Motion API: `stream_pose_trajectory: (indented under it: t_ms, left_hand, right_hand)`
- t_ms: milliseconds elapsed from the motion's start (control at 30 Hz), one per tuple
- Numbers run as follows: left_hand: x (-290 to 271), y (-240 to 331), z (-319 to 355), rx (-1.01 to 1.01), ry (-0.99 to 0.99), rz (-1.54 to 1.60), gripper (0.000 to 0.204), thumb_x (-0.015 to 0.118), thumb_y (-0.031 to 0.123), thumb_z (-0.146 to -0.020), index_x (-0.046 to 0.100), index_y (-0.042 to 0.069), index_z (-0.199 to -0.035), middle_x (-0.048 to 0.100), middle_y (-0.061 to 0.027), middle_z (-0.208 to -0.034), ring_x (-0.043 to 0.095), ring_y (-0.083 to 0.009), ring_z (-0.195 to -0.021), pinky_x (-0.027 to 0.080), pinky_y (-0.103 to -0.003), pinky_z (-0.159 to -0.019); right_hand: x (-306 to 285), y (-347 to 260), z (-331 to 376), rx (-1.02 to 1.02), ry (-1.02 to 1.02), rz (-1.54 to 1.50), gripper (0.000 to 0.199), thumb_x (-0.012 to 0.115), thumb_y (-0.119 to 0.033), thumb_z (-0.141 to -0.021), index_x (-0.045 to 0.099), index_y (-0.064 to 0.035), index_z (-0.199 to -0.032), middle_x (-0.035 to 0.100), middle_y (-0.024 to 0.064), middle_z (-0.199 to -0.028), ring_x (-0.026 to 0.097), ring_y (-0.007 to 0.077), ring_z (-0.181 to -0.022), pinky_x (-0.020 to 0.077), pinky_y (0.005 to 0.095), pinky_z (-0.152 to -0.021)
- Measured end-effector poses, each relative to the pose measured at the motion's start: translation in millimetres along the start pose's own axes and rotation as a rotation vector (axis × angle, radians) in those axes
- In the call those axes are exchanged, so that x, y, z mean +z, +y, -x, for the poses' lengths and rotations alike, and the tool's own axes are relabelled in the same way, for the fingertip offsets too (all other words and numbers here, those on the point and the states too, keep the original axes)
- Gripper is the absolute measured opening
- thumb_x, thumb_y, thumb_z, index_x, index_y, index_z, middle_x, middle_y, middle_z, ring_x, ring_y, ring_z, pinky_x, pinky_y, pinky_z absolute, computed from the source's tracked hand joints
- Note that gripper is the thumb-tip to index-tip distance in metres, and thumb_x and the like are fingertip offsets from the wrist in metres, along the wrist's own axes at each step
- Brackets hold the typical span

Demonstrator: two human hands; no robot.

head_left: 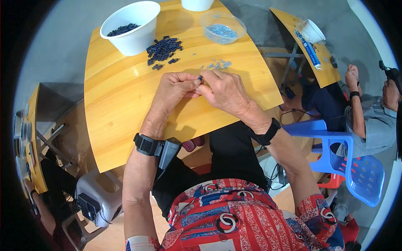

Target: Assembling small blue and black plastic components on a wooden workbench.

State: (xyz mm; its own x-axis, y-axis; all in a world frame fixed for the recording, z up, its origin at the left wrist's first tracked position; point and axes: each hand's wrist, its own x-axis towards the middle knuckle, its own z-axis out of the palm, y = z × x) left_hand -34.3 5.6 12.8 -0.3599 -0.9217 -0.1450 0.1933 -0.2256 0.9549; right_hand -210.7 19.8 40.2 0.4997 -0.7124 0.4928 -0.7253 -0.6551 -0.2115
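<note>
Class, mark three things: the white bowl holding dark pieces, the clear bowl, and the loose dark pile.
White bowl [136,39], head view, outer wall.
Clear bowl [208,34], head view, left rim.
Dark pile [164,48], head view, middle.

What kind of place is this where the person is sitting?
Probably a small assembly workroom. Both hands pinch a tiny dark part over a wooden table; a white bowl and a loose pile of dark parts sit nearby, and another person sits at a neighbouring table.

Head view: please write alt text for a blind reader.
Two bare hands, left hand and right hand, pinch a small dark plastic piece together above a yellow wooden table, near a pile of dark pieces and a white bowl.
</note>
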Motion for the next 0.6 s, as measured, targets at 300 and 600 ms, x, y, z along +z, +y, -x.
stream_pose_trajectory:
  t_ms: [300,600]
  left_hand:
    - [4,2,3,0.011,-0.065,0.008,0.017,0.061,0.013,-0.088,0.067,-0.001,-0.096,0.069,-0.0089,-0.085,0.065,-0.0126,-0.072,0.054,-0.024,-0.067]
    - [-3,2,-5,0.106,0.127,0.074,0.022,0.059,0.015,-0.090,0.065,-0.002,-0.101,0.068,-0.0110,-0.087,0.065,-0.0149,-0.074,0.054,-0.025,-0.067]
  right_hand:
    - [-8,-6,3,-0.032,0.081,-0.052,0.021,0.067,-0.015,-0.076,0.052,-0.0030,-0.085,0.055,0.0129,-0.076,0.060,0.0299,-0.063,0.0499,0.0374,-0.054]
    - [-94,87,59,0.594,0.436,-0.533,0.028,0.060,-0.001,-0.078,0.063,-0.0021,-0.106,0.060,-0.0002,-0.076,0.058,0.0066,-0.066,0.0475,0.0222,-0.058]
